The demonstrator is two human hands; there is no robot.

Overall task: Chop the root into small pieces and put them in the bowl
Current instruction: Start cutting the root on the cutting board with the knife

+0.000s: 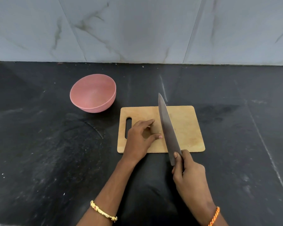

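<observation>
Wooden rectangular cutting board [185,126] carries the left hand [140,139], fingers curled round something hidden, perhaps the root. The right hand [189,175] grips a long steel knife [167,128]. The pink round bowl [93,93] stands near on the black desk [39,144].

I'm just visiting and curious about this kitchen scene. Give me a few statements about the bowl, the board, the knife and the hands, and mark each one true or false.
1. The pink bowl already holds chopped pieces. False: nothing shows inside it.
2. The right hand has its grip on the knife. True.
3. The bowl stands on the cutting board. False: it stands on the black counter, apart from the board, to its left and farther back.
4. The left hand rests on the board, beside the blade. True.
5. The knife lies flat on the counter. False: it is held over the board, its tip pointing away from the person.
</observation>
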